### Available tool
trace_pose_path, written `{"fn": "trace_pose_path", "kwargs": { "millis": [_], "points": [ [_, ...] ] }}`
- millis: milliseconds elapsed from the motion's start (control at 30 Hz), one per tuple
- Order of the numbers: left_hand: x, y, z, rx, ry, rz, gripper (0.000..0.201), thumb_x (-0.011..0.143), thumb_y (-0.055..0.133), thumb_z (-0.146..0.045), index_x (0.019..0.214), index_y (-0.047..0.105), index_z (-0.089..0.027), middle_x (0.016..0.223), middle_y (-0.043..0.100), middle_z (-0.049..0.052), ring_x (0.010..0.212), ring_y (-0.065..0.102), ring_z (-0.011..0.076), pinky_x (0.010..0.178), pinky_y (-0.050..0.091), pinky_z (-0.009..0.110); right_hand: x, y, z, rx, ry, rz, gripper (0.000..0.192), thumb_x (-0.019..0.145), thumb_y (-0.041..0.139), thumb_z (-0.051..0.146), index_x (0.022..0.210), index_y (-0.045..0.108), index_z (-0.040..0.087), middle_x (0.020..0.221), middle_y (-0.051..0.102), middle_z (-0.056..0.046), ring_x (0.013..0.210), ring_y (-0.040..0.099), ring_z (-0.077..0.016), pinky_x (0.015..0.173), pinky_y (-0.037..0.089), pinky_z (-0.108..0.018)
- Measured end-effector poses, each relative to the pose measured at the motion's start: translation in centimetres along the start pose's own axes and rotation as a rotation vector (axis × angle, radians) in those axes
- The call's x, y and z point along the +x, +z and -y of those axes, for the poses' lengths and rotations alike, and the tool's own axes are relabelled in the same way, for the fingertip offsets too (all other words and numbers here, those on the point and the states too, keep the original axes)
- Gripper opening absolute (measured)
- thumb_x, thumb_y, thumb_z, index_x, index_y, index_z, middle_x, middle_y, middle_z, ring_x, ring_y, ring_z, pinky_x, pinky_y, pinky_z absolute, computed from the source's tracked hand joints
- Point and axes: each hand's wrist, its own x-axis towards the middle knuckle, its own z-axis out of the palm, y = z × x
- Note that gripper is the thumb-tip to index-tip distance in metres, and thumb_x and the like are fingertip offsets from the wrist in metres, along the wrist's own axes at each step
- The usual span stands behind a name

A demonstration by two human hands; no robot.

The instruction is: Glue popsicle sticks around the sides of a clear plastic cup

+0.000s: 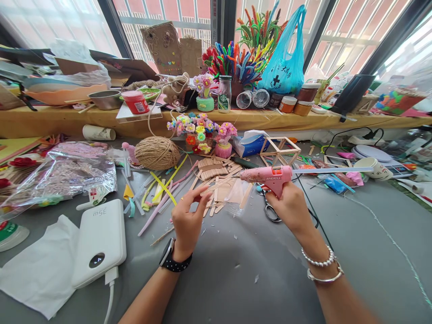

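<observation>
My right hand (290, 207) is wrapped round the handle of a pink hot glue gun (266, 177), its nozzle pointing left. A long translucent glue stick (332, 170) sticks out of the back of the gun. My left hand (188, 216) pinches a thin pale wooden stick (221, 181) between thumb and fingers. The stick's far end is close to the nozzle; whether they touch I cannot tell. Beneath and behind lie loose craft sticks (214, 204) and a bundle of craft sticks (212, 167). Black-handled scissors (272, 213) lie partly hidden below the glue gun.
An open wooden stick frame (280, 150) stands behind the glue gun. A twine ball (157, 153), pipe-cleaner flowers (224, 137) and a blue tissue pack (250, 143) are at the back. On the left lies a white power bank (101, 243) with its cable (110, 297).
</observation>
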Motion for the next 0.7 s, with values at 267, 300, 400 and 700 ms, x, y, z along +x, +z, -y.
{"fn": "trace_pose_path", "kwargs": {
  "millis": [267,300,400,700],
  "points": [
    [0.05,-0.02,-0.06,-0.006,0.009,-0.002,0.018,0.076,0.06,-0.029,0.088,0.066,-0.018,0.079,0.069,0.002,0.061,0.063,0.0111,0.064,0.049,0.023,0.03,0.05,-0.29,-0.006,-0.017,0.001,0.007,0.068,0.048,0.023,0.072,0.05,0.018,0.063,0.055,-0.003,0.057,0.051,-0.0167,0.054,0.04,-0.03],
    [0.05,-0.02,-0.05,-0.006,0.009,-0.001,0.017,0.076,0.06,-0.029,0.088,0.066,-0.018,0.079,0.069,0.002,0.061,0.063,0.011,0.064,0.049,0.023,0.03,0.04,-0.27,0.0,-0.013,0.006,0.008,0.067,0.048,0.023,0.073,0.051,0.018,0.064,0.056,-0.003,0.058,0.052,-0.0169,0.054,0.04,-0.03],
    [0.04,-0.04,-0.02,-0.006,0.012,0.001,0.017,0.077,0.06,-0.029,0.089,0.065,-0.018,0.078,0.069,0.001,0.06,0.063,0.0106,0.064,0.049,0.022,0.02,0.0,-0.17,0.022,-0.009,0.013,0.012,0.067,0.047,0.023,0.075,0.054,0.017,0.067,0.059,-0.005,0.06,0.054,-0.0179,0.056,0.042,-0.031],
    [-0.01,0.03,0.13,-0.012,0.009,-0.006,0.017,0.077,0.06,-0.029,0.089,0.065,-0.019,0.077,0.069,0.001,0.06,0.063,0.0107,0.065,0.049,0.023,0.03,0.15,-0.33,0.005,-0.024,0.005,0.013,0.067,0.046,0.023,0.076,0.055,0.018,0.068,0.061,-0.005,0.061,0.055,-0.0191,0.056,0.043,-0.032]
  ]
}}
